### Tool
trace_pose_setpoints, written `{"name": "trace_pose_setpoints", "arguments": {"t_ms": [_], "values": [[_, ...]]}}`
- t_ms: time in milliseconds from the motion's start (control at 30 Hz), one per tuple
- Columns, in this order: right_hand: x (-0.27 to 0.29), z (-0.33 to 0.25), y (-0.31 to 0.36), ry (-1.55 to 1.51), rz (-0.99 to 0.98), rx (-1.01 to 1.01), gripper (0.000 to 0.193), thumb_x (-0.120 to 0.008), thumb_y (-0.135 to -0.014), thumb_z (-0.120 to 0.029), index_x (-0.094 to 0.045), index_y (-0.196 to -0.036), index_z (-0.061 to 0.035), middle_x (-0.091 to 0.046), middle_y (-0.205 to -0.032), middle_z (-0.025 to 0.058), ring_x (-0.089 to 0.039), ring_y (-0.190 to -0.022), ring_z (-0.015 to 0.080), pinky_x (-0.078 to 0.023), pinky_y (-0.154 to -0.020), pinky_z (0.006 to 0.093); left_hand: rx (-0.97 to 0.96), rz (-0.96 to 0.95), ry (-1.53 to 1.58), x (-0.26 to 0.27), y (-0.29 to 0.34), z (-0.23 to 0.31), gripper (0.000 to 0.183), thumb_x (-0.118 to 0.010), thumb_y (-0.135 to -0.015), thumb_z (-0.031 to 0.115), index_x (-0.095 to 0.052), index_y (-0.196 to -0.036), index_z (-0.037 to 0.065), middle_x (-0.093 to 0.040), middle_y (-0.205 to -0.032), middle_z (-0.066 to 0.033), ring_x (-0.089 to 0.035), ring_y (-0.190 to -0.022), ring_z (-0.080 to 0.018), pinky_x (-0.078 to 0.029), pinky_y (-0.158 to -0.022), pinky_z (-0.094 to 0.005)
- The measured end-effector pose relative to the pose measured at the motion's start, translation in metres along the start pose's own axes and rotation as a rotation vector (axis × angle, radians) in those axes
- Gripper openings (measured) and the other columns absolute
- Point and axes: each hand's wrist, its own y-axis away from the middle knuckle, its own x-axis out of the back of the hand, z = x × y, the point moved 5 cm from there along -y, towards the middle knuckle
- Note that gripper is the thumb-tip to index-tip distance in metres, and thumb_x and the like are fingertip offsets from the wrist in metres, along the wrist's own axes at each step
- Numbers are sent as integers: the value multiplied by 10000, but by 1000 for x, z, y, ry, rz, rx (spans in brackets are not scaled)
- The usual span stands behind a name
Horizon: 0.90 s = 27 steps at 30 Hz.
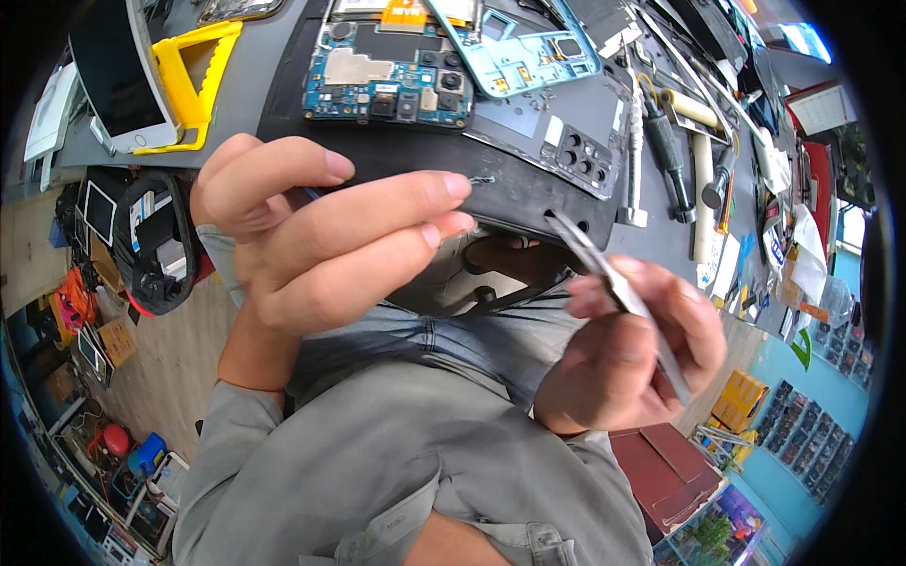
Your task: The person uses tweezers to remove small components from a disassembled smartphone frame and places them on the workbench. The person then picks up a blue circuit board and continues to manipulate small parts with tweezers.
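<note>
While the head view looks down on the dark work mat [528, 189], it lists: one blue circuit board [387, 80] on the mat's far part, one light-blue phone frame [519, 47] just right of it, one black back cover [566, 151] at the mat's near right. One yellow stand [193, 80] lies left of the mat. Left hand [321, 236], fingers loosely extended, pinches a tiny screw [481, 179] above the mat's near edge. Right hand [628, 344], closed, grips metal tweezers [613, 283] below that edge.

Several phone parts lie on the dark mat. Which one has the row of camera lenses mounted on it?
The blue circuit board, left of the light-blue frame. The frame is an empty shell, and the dark back cover has only empty lens holes.
</note>
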Motion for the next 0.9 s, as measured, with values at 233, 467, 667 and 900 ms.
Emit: {"name": "trace_pose_setpoints", "arguments": {"t_ms": [233, 467, 667, 900], "values": [[-27, 11, 3, -17, 0, -95, 559, -762, -896, 141, -502, -1389, 104, -741, -1122, 368, -806, -1001, 365, -663, -830, 370, -10, -26, -2, 0, 1, -2, 366, -902, -869, 307, -596, -1068, 291, -803, -1135, 190, -534, -1073, -184, -418, -797, -322], [-35, 11, 1, 84, 92, -132, 397, -732, -1044, -124, -578, -1385, 11, -752, -1075, 337, -733, -724, 251, -611, -640, 314, -36, -1, 2, -2, 1, -4, 348, -879, -895, 333, -583, -1071, 282, -802, -1142, 193, -527, -1062, -181, -407, -778, -308], [-35, 10, 0, 110, 76, -141, 395, -732, -1044, -116, -578, -1384, 12, -753, -1079, 340, -734, -730, 248, -613, -650, 315, -40, 3, -2, -2, 2, -4, 347, -880, -896, 327, -585, -1074, 281, -804, -1145, 192, -529, -1069, -179, -415, -796, -312], [-35, 11, 1, 105, 78, -132, 400, -733, -1042, -115, -574, -1386, 13, -753, -1072, 340, -738, -733, 256, -616, -647, 319, -43, 2, -6, -2, 2, -4, 348, -888, -889, 324, -590, -1064, 282, -806, -1144, 191, -533, -1072, -179, -420, -805, -314]]}}
